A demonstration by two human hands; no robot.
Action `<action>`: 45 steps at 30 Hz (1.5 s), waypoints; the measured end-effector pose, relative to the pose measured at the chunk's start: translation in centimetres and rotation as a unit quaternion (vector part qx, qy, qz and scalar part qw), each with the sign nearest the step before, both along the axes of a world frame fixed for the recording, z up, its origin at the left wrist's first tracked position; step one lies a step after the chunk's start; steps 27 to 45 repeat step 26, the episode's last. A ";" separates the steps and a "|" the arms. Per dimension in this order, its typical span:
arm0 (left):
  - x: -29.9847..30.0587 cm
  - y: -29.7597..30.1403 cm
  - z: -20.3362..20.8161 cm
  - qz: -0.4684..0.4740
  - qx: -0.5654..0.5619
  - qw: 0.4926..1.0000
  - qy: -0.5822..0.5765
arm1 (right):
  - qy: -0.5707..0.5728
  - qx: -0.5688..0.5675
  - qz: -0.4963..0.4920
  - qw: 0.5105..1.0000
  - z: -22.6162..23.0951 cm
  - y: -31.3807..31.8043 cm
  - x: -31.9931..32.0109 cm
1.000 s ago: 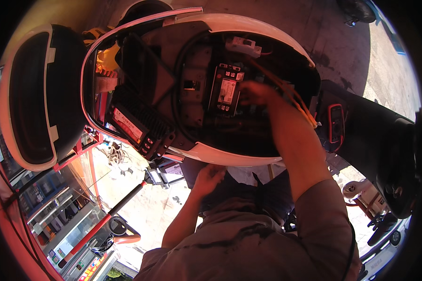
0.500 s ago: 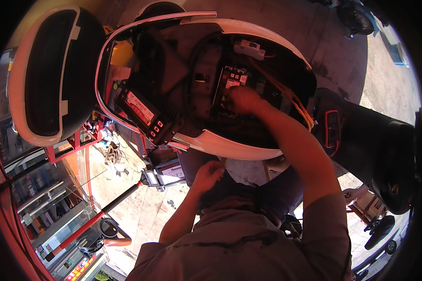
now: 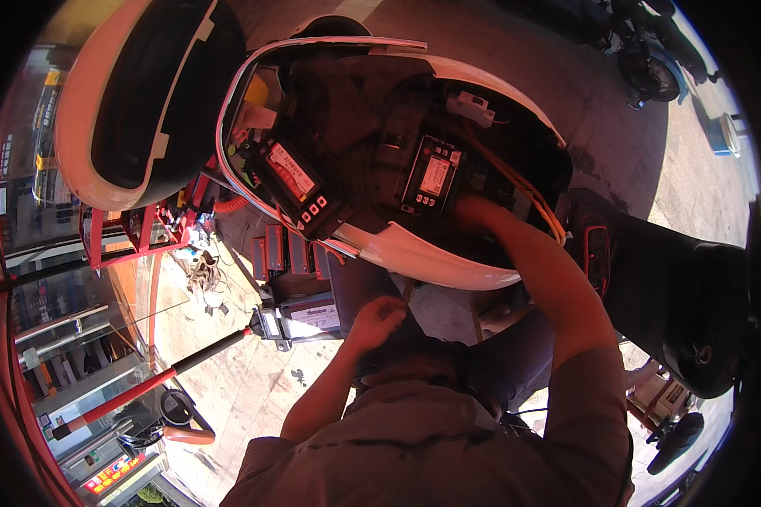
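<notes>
My right hand [image 3: 479, 214] reaches down into the dark open body of a scooter [image 3: 448, 264], its fingers lost in shadow. Just left of it lies a black box [image 3: 432, 176] with a pale label and small white squares along its ends. Above my thigh, outside the near rim, my left hand [image 3: 379, 323] hangs with its fingers curled in and nothing visible in them. A second black, finned box [image 3: 292, 172] with a red-and-white label rests tilted at the compartment's left side. Orange cables [image 3: 528, 193] run down the right side, below a white circuit breaker [image 3: 471, 108].
A raised cream-and-black seat or lid [image 3: 148, 101] stands at the left. Below the scooter are a grey battery-like case [image 3: 309, 317] and a red-and-black pole [image 3: 165, 380]. A black seat [image 3: 668, 279] extends at the right. A motorcycle [image 3: 647, 72] stands at the far right.
My right hand has moved off the black box toward its right and nearer side, exposing the label. The view has shifted, so the scooter appears farther right. My left hand stays curled.
</notes>
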State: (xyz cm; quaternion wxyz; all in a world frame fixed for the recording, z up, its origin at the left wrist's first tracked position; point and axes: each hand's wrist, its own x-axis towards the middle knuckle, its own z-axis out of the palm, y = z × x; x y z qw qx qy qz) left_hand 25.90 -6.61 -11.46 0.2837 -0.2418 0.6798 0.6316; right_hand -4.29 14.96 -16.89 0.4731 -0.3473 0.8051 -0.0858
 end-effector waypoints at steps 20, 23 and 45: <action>16.4 -14.6 4.5 0.376 -0.053 0.922 0.074 | 0.199 -0.365 -0.240 0.877 15.8 8.3 3.0; 16.7 -18.6 3.2 0.406 -0.061 0.904 0.122 | 0.199 -0.365 -0.251 0.874 20.9 4.9 2.5; 16.6 -20.3 1.4 0.453 -0.024 0.884 0.117 | 0.198 -0.416 -0.233 0.857 25.3 -0.9 0.4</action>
